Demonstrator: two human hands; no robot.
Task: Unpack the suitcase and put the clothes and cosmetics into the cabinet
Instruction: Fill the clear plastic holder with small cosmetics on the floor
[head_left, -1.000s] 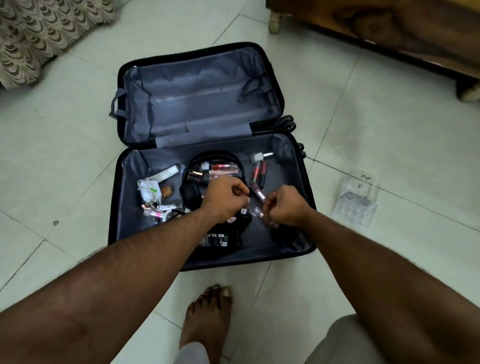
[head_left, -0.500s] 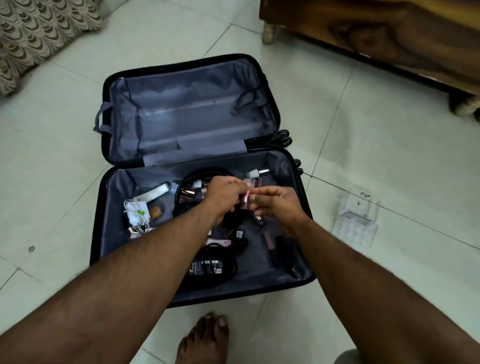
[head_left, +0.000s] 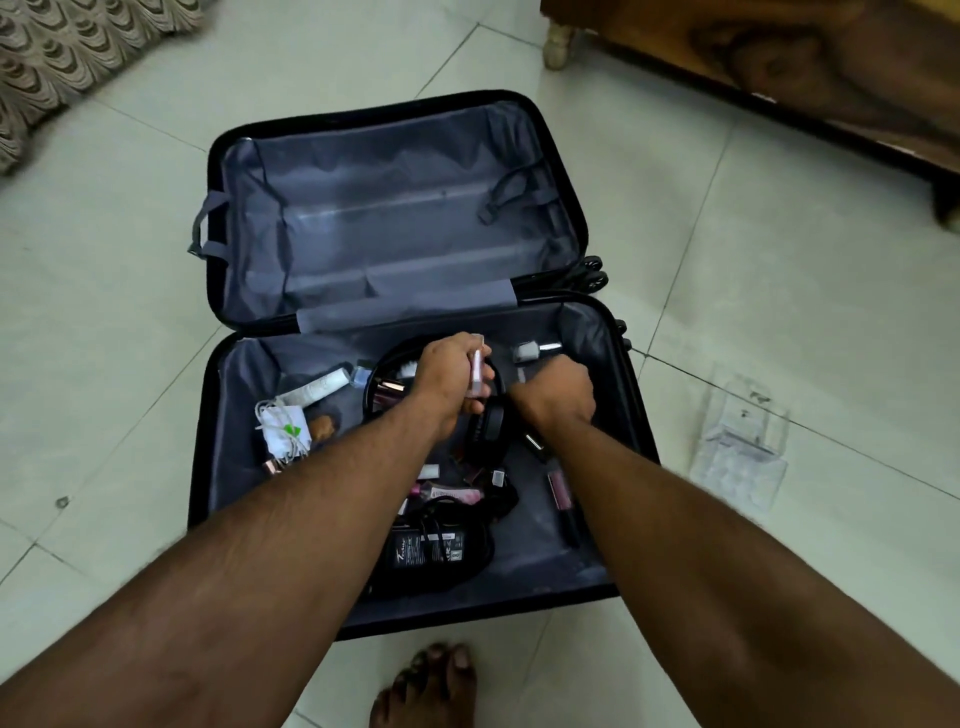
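- Your left hand (head_left: 451, 376) hangs over the far part of the near suitcase half, fingers curled round a pale pink cosmetic tube (head_left: 476, 373) that stands roughly upright in your grip.
- Your right hand (head_left: 558, 392) is just beside it, knuckles up and fingers curled under; it reaches down among the cosmetics, but you cannot tell from here whether it grasps anything.
- The suitcase (head_left: 202, 519) lies opened flat on the tiled floor (head_left: 753, 312), its far half showing only grey lining and straps.
- In the near half, black headphones (head_left: 488, 431) sit under your hands, with a nail polish bottle (head_left: 527, 352) just beyond your right hand.
- A white tube (head_left: 319, 389) lies toward the left, near a white charger with its cable (head_left: 280, 428) wound around it.
- A black power adapter (head_left: 431, 551) rests near the front, between your forearms, with small pink-labelled items just beyond it.
- A dark lip gloss tube (head_left: 558, 488) lies along the inside of your right forearm.
- A clear plastic organiser (head_left: 737, 447) stands on the floor to the right of the suitcase, apart from it.
- A wooden furniture piece (head_left: 779, 57) fills the upper right corner, patterned fabric (head_left: 62, 57) the upper left.
- Your bare foot (head_left: 423, 688) is at the bottom edge, close to the suitcase front.
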